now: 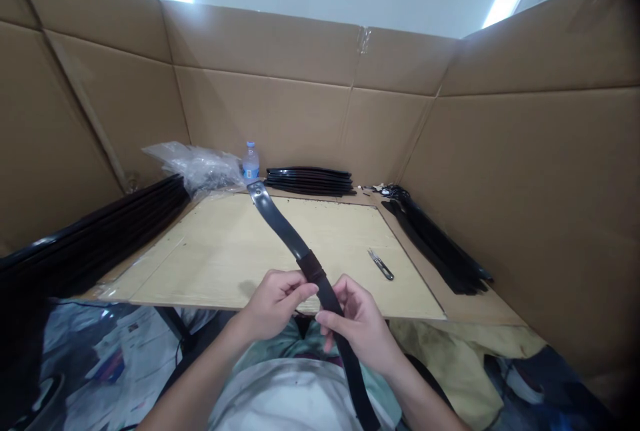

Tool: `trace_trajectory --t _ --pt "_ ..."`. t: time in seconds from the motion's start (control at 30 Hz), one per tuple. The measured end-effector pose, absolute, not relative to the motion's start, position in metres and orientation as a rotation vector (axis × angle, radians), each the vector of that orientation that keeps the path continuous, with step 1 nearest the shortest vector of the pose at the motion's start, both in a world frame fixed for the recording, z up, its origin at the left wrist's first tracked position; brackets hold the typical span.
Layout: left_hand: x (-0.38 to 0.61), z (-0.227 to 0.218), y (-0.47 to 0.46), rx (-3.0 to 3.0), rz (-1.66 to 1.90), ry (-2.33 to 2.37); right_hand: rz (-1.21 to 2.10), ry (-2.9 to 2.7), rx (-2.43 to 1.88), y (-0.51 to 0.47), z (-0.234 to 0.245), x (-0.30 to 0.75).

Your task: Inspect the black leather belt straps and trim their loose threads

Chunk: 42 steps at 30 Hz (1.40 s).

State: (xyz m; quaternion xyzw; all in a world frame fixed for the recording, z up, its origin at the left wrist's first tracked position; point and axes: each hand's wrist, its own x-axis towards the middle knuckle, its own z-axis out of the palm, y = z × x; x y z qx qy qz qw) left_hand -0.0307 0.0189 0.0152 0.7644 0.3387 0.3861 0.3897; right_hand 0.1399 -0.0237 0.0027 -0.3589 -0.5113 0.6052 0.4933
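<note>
A long black belt (pixel 280 224) runs from near the back of the table down toward my lap. A dark brown loop (pixel 311 264) sits around it just above my fingers. My left hand (pixel 274 304) pinches the belt at the loop, fingers closed on it. My right hand (pixel 357 324) grips the belt a little lower, fingers curled round the strap. The belt's far end with a round hole (pixel 257 188) lies near a water bottle.
A pale board (pixel 225 251) covers the table. Small snips (pixel 381 264) lie right of the belt. Stacks of black belts lie at the left (pixel 100 231), back (pixel 309 180) and right (pixel 435 244). A plastic bag (pixel 200 168) and water bottle (pixel 251 162) stand at the back. Cardboard walls (pixel 525 184) surround the table.
</note>
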Motion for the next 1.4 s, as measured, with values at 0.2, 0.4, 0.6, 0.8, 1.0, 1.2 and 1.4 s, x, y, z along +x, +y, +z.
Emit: trace_trajectory --t 0.2,0.4,0.6,0.8,1.0,1.2,1.4 --pt "-0.0315 0.0173 0.0185 1.936 1.036 0.876 1.419 -1.265 -0.785 -0.0255 0.0024 0.1424" --pt "-0.0337 0.0177 0.0190 1.807 0.938 0.710 1.342 -1.387 -0.800 -0.0228 0.0034 0.1442" --pt "-0.0339 0.0149 0.0179 1.915 0.957 0.822 1.498 -1.327 -0.889 -0.0243 0.0024 0.1421" --pt "-0.0334 0.0171 0.0208 1.907 0.991 0.769 1.437 -1.372 -0.822 -0.0256 0.0038 0.1442" --pt "-0.0300 0.0189 0.0210 1.773 0.932 0.735 1.429 -1.323 -0.810 -0.0210 0.0024 0.1443" --pt "-0.0294 0.0147 0.0193 1.852 0.951 0.863 1.471 -1.310 -0.881 -0.0231 0.0039 0.1399" --pt "-0.0275 0.0132 0.0202 1.866 0.999 0.871 1.430 -1.284 -0.805 -0.0226 0.0027 0.1434"
